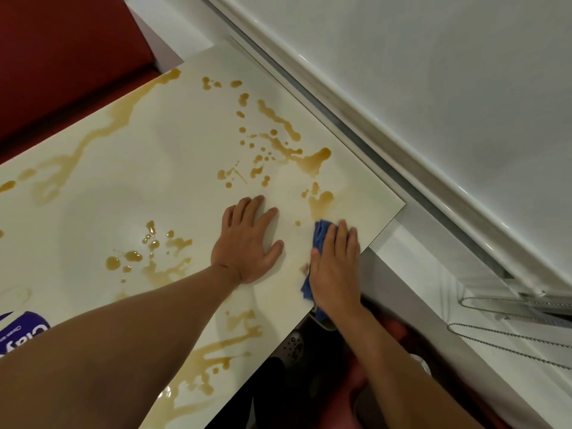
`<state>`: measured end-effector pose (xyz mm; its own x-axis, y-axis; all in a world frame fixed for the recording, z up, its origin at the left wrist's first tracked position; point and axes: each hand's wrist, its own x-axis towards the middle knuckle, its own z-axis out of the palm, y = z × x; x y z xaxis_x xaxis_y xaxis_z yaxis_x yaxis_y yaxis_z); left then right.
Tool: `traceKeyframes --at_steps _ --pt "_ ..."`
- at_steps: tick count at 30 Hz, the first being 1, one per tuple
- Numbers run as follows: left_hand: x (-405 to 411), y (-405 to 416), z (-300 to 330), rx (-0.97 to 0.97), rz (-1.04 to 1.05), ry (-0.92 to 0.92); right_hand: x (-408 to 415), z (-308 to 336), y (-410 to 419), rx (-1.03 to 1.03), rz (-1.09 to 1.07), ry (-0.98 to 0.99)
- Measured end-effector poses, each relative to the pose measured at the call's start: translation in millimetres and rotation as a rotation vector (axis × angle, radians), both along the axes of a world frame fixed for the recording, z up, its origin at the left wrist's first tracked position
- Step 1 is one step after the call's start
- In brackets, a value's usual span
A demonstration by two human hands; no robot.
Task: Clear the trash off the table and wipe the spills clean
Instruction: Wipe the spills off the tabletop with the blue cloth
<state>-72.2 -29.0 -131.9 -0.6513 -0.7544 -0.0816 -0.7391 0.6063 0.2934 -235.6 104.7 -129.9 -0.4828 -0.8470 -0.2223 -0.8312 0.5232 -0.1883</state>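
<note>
A glossy white table (102, 212) carries several brown liquid spills (278, 140), in splashes across the far corner, the middle and the near edge. My right hand (335, 267) presses flat on a blue cloth (322, 232) near the table's right edge, just below a brown puddle (322, 199). The cloth shows past my fingertips and beside my palm. My left hand (247, 243) rests flat on the bare tabletop, fingers spread, just left of the cloth.
A purple and white packet (21, 331) lies at the table's left near edge. A dark red seat (62, 57) stands beyond the far side. A white wall and sill (402, 88) run along the right, with bead chains (510, 335). Dark floor lies below the table edge.
</note>
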Motion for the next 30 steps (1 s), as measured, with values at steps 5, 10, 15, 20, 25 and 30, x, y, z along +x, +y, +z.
traceKeyframes --at_steps 5,10,15,20,25,30 --pt "0.2 0.0 0.9 0.003 0.003 0.006 -25.5 -2.3 4.0 0.016 0.172 0.002" --pt "-0.4 0.5 0.7 0.006 0.000 0.005 -92.3 2.0 -63.1 0.002 -0.016 -0.002" --pt "0.2 0.5 1.0 -0.002 0.006 0.012 -78.2 -1.6 -58.5 -0.064 0.021 0.099" --pt "0.4 0.0 1.1 0.003 0.006 0.005 -42.5 4.4 3.0 -0.007 0.246 -0.004" --pt "-0.2 0.9 0.7 0.013 0.009 0.010 -90.1 5.0 -44.1 0.119 0.193 0.051" --pt "-0.1 0.8 1.7 0.006 0.006 0.020 -109.9 5.6 -110.4 0.004 0.068 0.012"
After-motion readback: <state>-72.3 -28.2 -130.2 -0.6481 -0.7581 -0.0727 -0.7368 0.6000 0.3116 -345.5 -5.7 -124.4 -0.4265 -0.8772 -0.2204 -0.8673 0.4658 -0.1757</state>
